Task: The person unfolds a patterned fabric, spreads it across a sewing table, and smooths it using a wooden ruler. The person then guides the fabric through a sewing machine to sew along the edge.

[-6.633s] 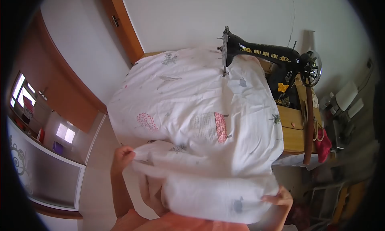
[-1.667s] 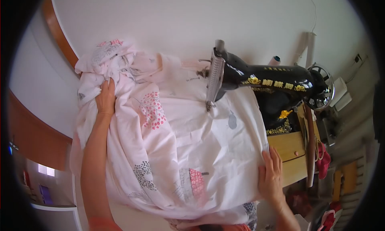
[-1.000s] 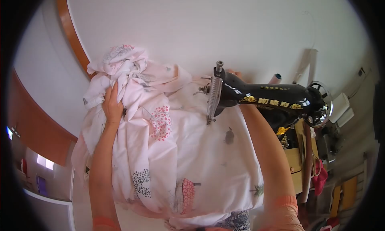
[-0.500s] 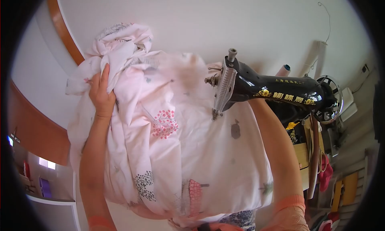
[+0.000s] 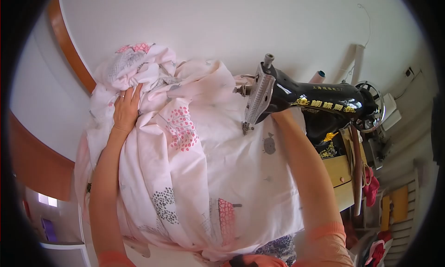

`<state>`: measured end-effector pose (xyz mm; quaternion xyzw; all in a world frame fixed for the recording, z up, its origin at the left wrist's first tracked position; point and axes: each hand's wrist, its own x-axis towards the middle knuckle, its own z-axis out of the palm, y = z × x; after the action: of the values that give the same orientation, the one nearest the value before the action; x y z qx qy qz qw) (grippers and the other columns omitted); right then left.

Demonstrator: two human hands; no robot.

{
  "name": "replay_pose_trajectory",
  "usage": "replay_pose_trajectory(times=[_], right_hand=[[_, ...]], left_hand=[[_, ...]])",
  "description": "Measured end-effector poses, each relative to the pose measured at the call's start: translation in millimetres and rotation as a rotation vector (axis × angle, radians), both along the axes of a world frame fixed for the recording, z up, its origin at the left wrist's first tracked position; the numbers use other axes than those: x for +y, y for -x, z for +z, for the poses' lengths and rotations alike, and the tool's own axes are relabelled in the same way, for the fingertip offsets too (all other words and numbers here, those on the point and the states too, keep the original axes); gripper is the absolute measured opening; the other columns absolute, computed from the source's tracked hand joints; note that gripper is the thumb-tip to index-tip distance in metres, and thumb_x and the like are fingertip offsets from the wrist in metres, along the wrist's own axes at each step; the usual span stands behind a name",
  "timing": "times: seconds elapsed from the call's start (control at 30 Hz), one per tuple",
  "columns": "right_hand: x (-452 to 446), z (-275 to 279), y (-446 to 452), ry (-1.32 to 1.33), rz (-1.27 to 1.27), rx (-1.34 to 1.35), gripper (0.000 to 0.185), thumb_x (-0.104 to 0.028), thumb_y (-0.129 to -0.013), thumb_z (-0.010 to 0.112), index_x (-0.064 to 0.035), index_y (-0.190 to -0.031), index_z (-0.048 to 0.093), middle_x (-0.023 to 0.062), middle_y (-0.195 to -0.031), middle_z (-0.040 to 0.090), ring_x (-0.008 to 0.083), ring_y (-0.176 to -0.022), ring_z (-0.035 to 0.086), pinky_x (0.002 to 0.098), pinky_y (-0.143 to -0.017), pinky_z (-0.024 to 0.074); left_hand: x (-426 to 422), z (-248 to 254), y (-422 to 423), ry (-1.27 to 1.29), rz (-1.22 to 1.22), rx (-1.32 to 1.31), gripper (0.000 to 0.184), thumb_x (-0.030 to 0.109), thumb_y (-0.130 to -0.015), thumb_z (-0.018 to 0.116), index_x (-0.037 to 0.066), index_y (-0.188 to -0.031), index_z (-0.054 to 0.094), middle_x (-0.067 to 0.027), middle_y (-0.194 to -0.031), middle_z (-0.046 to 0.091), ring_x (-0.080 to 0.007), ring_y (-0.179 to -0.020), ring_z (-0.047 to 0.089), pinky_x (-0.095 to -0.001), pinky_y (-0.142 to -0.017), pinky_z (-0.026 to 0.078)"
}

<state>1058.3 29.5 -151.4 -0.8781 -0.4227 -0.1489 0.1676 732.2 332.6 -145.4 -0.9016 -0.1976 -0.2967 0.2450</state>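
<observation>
White cloth [image 5: 245, 174] printed with pink and grey trees is spread under the black sewing machine [image 5: 320, 98] and hangs over the near edge. At the left it is heaped in a crumpled bundle [image 5: 134, 67]. My left hand [image 5: 126, 110], with a ring on one finger, lies against the near side of this bundle, its fingers stretched and apart. My right forearm reaches over the cloth and passes behind the machine's arm, which hides the fingers of my right hand. The machine's needle end [image 5: 248, 127] is just above the cloth.
A thread spool [image 5: 318, 77] stands behind the machine, and its handwheel [image 5: 371, 107] is at the right. Wooden drawer fronts [image 5: 337, 169] and a red cloth [image 5: 371, 187] are below. A pale wall rises behind; an orange-brown door [image 5: 41, 160] is at the left.
My left hand has moved from the raised fold it was gripping to lie flatter against the bundle. The bundle sits lower and its pink print shows. My right arm still reaches behind the machine.
</observation>
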Motion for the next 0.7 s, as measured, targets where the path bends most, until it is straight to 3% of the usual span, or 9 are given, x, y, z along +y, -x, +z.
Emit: replay_pose_trajectory(times=[0.13, 0.23, 0.33, 0.43, 0.5, 0.53, 0.6, 0.7], right_hand=[[-16, 0, -5, -0.022, 0.063, 0.018, 0.010, -0.007, -0.082, 0.057, 0.0017, -0.086, 0.058, 0.0208, -0.078, 0.060, 0.0363, -0.077, 0.060, 0.0427, -0.068, 0.0460], [-36, 6, -10, -0.158, 0.203, 0.001, 0.010, -0.007, -0.083, 0.057, 0.0017, -0.086, 0.058, 0.0209, -0.078, 0.060, 0.0363, -0.077, 0.060, 0.0427, -0.068, 0.0460], [-81, 19, 4, -0.330, 0.277, 0.031, 0.010, -0.008, -0.083, 0.056, 0.0016, -0.086, 0.058, 0.0211, -0.079, 0.060, 0.0363, -0.078, 0.060, 0.0428, -0.068, 0.0460], [-159, 53, 65, -0.411, 0.160, 0.249, 0.010, -0.010, -0.083, 0.058, -0.0007, -0.087, 0.060, 0.0190, -0.078, 0.062, 0.0362, -0.077, 0.062, 0.0423, -0.068, 0.0476], [-204, 51, 86, -0.421, -0.009, 0.379, 0.013, -0.011, -0.083, 0.061, -0.0016, -0.093, 0.063, 0.0119, -0.076, 0.066, 0.0270, -0.071, 0.066, 0.0343, -0.064, 0.0502], [-216, 43, 91, -0.346, -0.040, 0.353, 0.014, -0.015, -0.083, 0.062, -0.0025, -0.090, 0.064, 0.0127, -0.074, 0.066, 0.0287, -0.071, 0.065, 0.0370, -0.065, 0.0500], [-237, 24, 95, -0.202, -0.098, 0.305, 0.018, -0.022, -0.082, 0.064, -0.0045, -0.083, 0.064, 0.0144, -0.072, 0.064, 0.0320, -0.071, 0.064, 0.0423, -0.066, 0.0498], [-233, 34, 126, -0.046, -0.129, 0.357, 0.026, -0.029, -0.083, 0.063, -0.0036, -0.080, 0.064, 0.0155, -0.071, 0.064, 0.0326, -0.071, 0.064, 0.0416, -0.065, 0.0499]], left_hand=[[-25, 19, 6, 0.222, -0.009, 0.051, 0.058, 0.002, -0.081, 0.052, 0.010, -0.137, 0.040, -0.0172, -0.128, 0.044, -0.0378, -0.118, 0.045, -0.0421, -0.098, 0.039], [-70, 64, 23, 0.607, -0.027, 0.151, 0.060, 0.001, -0.081, 0.055, 0.008, -0.138, 0.038, -0.0209, -0.138, 0.036, -0.0402, -0.126, 0.038, -0.0430, -0.104, 0.033], [-111, 94, 36, 0.578, 0.188, 0.292, 0.057, 0.001, -0.081, 0.057, 0.004, -0.135, 0.041, -0.0215, -0.140, 0.036, -0.0390, -0.126, 0.038, -0.0420, -0.104, 0.034], [-162, 108, 36, 0.669, -0.152, 0.207, 0.048, 0.001, -0.084, 0.054, 0.000, -0.130, 0.047, -0.0217, -0.139, 0.039, -0.0351, -0.128, 0.038, -0.0389, -0.107, 0.029], [-199, 104, 25, 0.759, -0.381, 0.162, 0.040, 0.000, -0.085, 0.052, -0.005, -0.124, 0.050, -0.0212, -0.136, 0.044, -0.0341, -0.127, 0.041, -0.0361, -0.106, 0.031], [-219, 102, 16, 0.826, -0.451, 0.159, 0.039, 0.000, -0.085, 0.052, -0.006, -0.123, 0.049, -0.0211, -0.136, 0.044, -0.0339, -0.127, 0.041, -0.0354, -0.106, 0.032], [-244, 80, -6, 0.859, -0.559, 0.153, 0.039, 0.000, -0.085, 0.052, -0.009, -0.123, 0.048, -0.0213, -0.135, 0.044, -0.0341, -0.126, 0.042, -0.0350, -0.106, 0.033], [-267, 43, -37, 0.946, -0.512, 0.167, 0.042, 0.006, -0.088, 0.050, -0.009, -0.127, 0.045, -0.0209, -0.138, 0.041, -0.0345, -0.128, 0.038, -0.0359, -0.107, 0.030]])
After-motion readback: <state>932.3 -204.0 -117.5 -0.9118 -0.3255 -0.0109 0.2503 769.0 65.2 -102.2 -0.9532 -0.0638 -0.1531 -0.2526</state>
